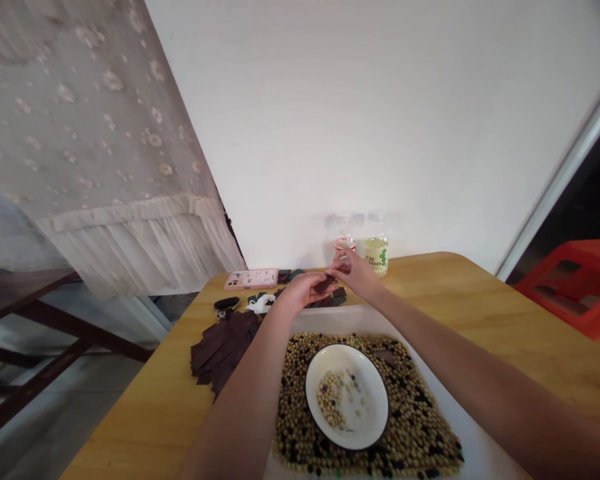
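My left hand [301,292] and my right hand [353,274] meet above the far part of the wooden table [480,300], pinching a small dark brown strip [325,285] between them. Its material is hard to tell. More dark pieces [330,298] lie just beneath my hands. A larger pile of dark brown strips [223,352] sits left of my left forearm. Nearer me, a white bowl with a dark rim [347,347] holds a few pale beans [331,398] and stands in a spread of mixed pale and dark beans [420,427] on a white sheet [345,320].
A phone in a pink case [250,279], a black object [227,303] and a white crumpled item [260,305] lie at the far left. Two plastic bottles [376,257] stand behind my hands by a white wall [330,100]. A red stool [575,287] stands right of the table.
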Available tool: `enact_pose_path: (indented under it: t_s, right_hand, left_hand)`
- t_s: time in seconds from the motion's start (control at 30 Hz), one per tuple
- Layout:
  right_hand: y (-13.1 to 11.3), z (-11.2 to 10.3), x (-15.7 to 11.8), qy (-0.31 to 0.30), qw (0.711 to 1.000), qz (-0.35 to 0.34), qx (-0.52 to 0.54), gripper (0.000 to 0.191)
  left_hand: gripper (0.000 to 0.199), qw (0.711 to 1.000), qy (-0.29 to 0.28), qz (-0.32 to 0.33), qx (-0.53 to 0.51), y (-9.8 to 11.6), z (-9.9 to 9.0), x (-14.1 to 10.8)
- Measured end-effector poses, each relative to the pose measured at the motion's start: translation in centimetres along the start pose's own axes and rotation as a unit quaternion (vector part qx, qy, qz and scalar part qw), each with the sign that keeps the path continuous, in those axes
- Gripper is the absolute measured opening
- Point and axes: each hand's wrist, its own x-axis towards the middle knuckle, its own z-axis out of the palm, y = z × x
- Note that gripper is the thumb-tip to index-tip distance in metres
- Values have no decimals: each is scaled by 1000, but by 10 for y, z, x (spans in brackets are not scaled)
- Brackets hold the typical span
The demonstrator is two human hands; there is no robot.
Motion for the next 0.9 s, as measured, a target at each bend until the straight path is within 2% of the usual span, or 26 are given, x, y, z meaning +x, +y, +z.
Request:
enact_pose_path:
  t_s: [0.37, 0.73, 0.9]
  right_hand:
    - [11, 3, 3, -2, 1000, -22, 19, 24]
    - [10, 2, 2, -9, 999, -25, 20, 27]
    - [6, 3, 1, -12, 999, -6, 38, 25]
  left_hand:
    - [14, 1000, -1, 2, 1, -1, -1, 3]
    - [13, 1000, 7, 14, -20, -2, -2, 3]
    - [12, 1000, -3, 18, -19, -5, -4, 6]
